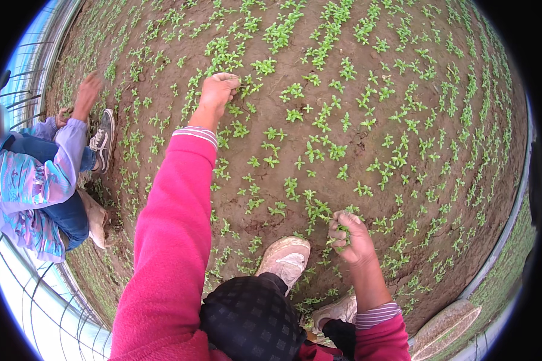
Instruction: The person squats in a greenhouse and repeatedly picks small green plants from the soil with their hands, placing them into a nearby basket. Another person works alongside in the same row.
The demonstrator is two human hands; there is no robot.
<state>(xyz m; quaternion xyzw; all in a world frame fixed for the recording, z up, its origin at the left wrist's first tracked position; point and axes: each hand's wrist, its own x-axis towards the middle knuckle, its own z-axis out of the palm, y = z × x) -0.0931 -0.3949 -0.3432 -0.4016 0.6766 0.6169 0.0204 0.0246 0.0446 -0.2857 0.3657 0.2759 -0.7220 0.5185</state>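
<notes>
My left hand reaches out over the soil, thumb and fingers pinched together on a small green plant at the edge of a row. The exact grip is partly hidden by the fingers. Closer to my body, my right hand is curled around a little bunch of green seedlings, whose leaves stick out between the fingers. Low seedlings grow in the ground just beside that hand. Brown, slightly cracked soil lies between my hands, dotted with more young plants.
My dusty shoe stands among the seedlings. At left another person in a patterned smock crouches, a shoe and a hand near the plants. A plastic-covered frame wall runs behind. An elongated brown object lies lower right.
</notes>
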